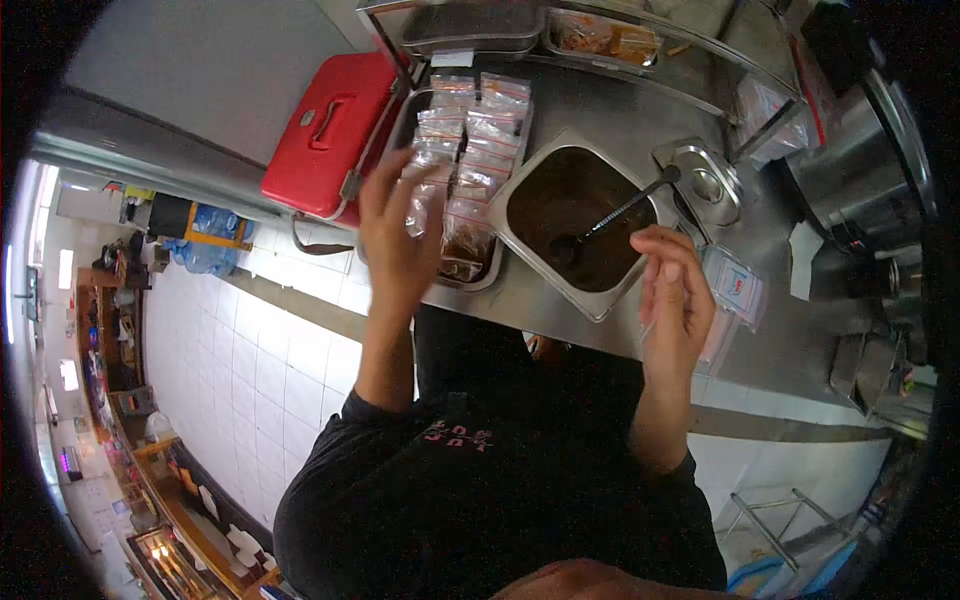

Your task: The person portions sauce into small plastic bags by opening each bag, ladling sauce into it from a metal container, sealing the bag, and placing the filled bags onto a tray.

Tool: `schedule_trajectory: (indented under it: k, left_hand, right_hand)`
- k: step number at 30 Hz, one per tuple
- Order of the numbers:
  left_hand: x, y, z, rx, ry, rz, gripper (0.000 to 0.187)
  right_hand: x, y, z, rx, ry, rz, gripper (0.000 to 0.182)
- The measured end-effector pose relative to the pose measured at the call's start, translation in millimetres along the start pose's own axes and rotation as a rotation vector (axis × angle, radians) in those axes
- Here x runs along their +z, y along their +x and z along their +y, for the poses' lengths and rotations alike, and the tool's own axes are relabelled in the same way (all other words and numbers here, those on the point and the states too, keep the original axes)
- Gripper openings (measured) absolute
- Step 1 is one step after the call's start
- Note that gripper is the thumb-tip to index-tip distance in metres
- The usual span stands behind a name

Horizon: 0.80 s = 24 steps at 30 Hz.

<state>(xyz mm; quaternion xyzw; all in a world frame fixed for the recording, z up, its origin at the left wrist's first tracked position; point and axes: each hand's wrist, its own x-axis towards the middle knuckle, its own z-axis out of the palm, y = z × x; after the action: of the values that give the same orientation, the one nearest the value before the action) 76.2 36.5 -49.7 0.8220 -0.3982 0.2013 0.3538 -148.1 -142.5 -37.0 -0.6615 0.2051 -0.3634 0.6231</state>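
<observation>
My left hand (400, 235) is raised over the near left part of a metal tray (490, 272), its fingers apart and nothing in them. Rows of small clear zip bags (487, 150) lie in that tray, some with brown contents near its front. Beside it stands a square steel container (597, 305) of dark brown sauce, with a ladle (625, 213) leaning in it, handle toward the right corner. My right hand (675, 290) is at the container's right edge, fingers bent and loosely together; whether it holds anything thin is unclear. A steel lid (705, 180) lies behind it.
A red case (330, 135) stands left of the tray. Packs of bags (735, 290) lie right of my right hand. Large steel pots (860, 170) stand at the far right. A metal rack (660, 85) spans the back, near a tray of food (600, 38).
</observation>
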Motion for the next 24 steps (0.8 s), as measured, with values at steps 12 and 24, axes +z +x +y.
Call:
schedule_trajectory:
  k: [12, 24]
  left_hand:
    - [36.6, -28.6, 112.0, 0.027, -0.851, -0.401, 0.019]
    - [25.9, -25.8, 121.9, -0.403, -1.209, -0.506, 0.02]
  right_hand:
    - [23.5, -0.4, -3.9, -0.372, -0.269, 0.073, 0.038]
    - [11.9, -1.3, 2.8, -0.16, 0.11, 0.023, 0.036]
